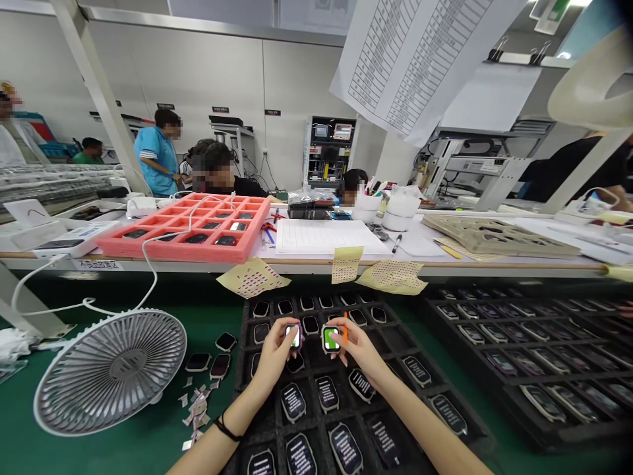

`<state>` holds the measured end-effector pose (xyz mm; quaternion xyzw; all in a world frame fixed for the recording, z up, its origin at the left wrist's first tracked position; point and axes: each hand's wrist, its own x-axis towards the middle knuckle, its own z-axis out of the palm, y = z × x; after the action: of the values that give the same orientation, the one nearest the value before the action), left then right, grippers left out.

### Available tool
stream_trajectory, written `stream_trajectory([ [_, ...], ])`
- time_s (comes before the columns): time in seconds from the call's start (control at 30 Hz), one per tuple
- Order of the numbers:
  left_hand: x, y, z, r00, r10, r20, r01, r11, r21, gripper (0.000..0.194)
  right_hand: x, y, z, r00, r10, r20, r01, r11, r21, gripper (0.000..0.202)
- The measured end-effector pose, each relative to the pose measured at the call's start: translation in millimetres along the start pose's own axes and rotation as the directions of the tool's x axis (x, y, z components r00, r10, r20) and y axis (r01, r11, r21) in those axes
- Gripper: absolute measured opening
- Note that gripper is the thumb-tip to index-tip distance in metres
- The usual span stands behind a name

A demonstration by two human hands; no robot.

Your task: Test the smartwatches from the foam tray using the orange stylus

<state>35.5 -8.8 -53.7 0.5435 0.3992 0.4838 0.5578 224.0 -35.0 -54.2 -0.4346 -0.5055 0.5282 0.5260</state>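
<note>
My left hand (pixel 277 351) grips a smartwatch body (pixel 293 336) with a lit screen, its thumb lying on the glass. Held in my right hand (pixel 355 343) is a second watch body (pixel 330 338), its screen showing green and white; the thumb touches the screen. An orange stick-like item (pixel 345 326) stands between the fingers of that hand. Both hands are above a black foam tray (pixel 309 419), whose compartments hold several strapless watches, some with white text on dark screens. The two held watches are side by side, apart.
A white fan (pixel 111 371) stands at left, beside loose watches (pixel 220 367) and paper scraps (pixel 198 412). Another black tray (pixel 499 389) of watches lies at right. A shelf edge (pixel 306 266) crosses ahead, bearing a pink foam tray (pixel 252 244). Several people are beyond it.
</note>
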Motion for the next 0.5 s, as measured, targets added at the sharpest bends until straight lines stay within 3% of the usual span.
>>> stream_trajectory([
  [0.23,-1.9,2.1,0.3,1.000,-0.016,-0.015,0.017,1.000,0.022,0.034,0.6,0.2,0.3,0.997,0.034,-0.062,-0.035,0.999,-0.017,0.030],
  [0.5,-0.3,-5.6,1.5,0.994,0.066,0.090,-0.067,0.998,0.010,0.039,0.3,-2.1,2.9,1.000,-0.001,0.016,0.001,1.000,0.004,0.034],
])
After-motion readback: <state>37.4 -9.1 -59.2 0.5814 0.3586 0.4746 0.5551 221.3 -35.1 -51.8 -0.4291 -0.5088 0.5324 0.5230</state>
